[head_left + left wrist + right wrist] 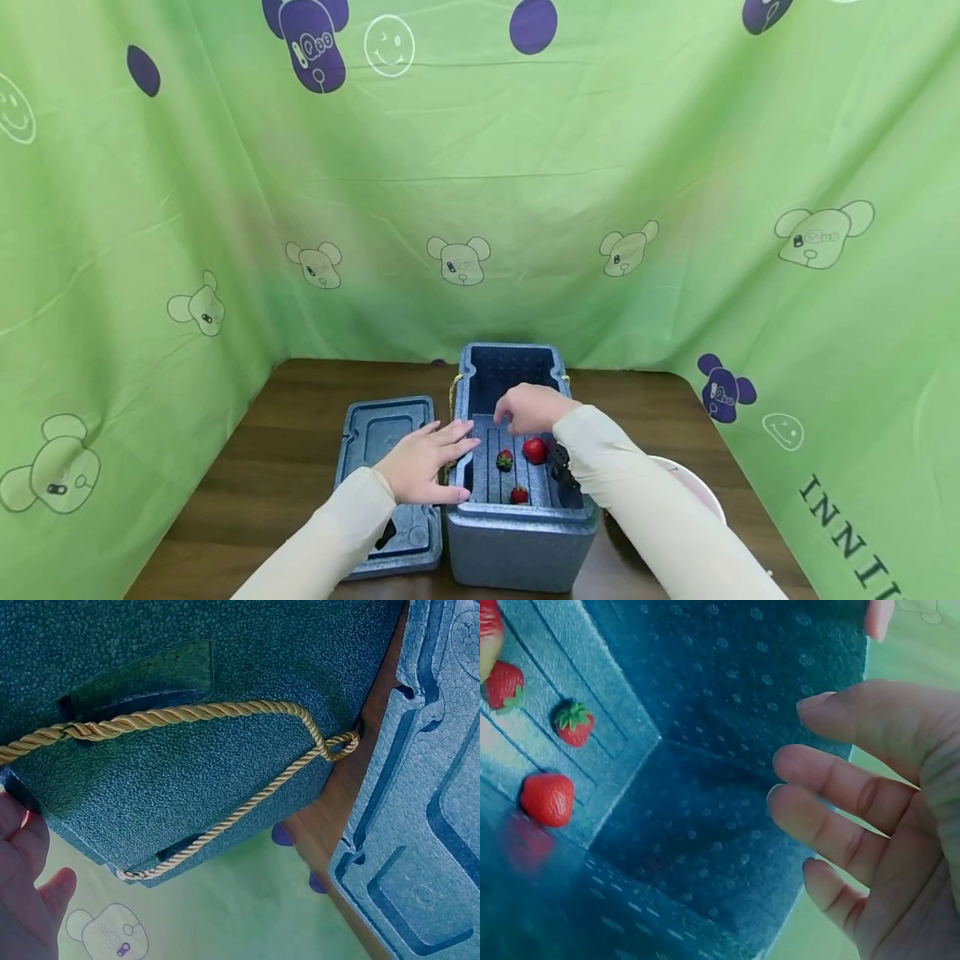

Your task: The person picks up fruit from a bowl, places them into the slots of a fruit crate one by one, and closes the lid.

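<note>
A blue-grey foam box point(521, 554) stands lidless on the table, its left side strung with a twisted yellow rope point(195, 712). My left hand point(429, 462) rests at its left rim with the fingers spread over the edge. Over the box's interior hovers my right hand point(534, 408), fingers loosely bent and nothing between them in the right wrist view. On the grooved floor below lie a leafy strawberry point(575, 726), a plump red strawberry point(547, 799) and another strawberry point(505, 685). A red and yellowish fruit point(489, 634) is cut off by that view's edge.
The box's foam lid point(386, 429) lies flat on the wooden table point(247, 483), left of the box. A pale bowl point(697, 487) stands at the right, partly hidden behind my right sleeve. Green printed cloth point(465, 167) hangs around the back and sides.
</note>
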Available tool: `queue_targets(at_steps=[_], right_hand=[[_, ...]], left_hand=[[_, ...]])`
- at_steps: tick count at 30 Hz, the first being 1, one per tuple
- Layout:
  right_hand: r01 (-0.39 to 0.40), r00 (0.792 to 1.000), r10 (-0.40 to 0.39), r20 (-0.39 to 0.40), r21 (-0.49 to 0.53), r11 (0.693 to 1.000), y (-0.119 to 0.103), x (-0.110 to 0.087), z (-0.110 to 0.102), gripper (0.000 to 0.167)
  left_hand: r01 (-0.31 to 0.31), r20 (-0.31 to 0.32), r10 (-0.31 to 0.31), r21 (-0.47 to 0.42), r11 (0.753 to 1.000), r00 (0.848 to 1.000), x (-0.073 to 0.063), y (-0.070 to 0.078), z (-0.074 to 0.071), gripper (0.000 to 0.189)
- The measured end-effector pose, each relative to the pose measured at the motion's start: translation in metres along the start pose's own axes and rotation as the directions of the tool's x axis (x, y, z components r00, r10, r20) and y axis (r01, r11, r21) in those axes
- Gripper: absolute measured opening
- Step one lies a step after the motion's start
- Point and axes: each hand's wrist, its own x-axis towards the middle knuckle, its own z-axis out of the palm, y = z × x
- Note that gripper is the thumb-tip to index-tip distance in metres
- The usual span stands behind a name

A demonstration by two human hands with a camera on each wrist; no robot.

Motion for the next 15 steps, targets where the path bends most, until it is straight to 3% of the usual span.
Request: queue_targets(at_steps=[9,15], right_hand=[[0.043,0.996,-0.046,-0.073,-0.040,0.998,0.018,-0.014,-0.007,0.018],[0.073,0.993,-0.068,-0.098,0.043,0.996,0.039,-0.033,-0.020,0.020]], left_hand=[[0.004,0.012,-0.004,-0.010,1.000,1.000,0.000,0.000,-0.001,0.071],[-0.016,0.013,0.016,-0.019,1.000,1.000,0.001,-0.001,0.000,0.071]])
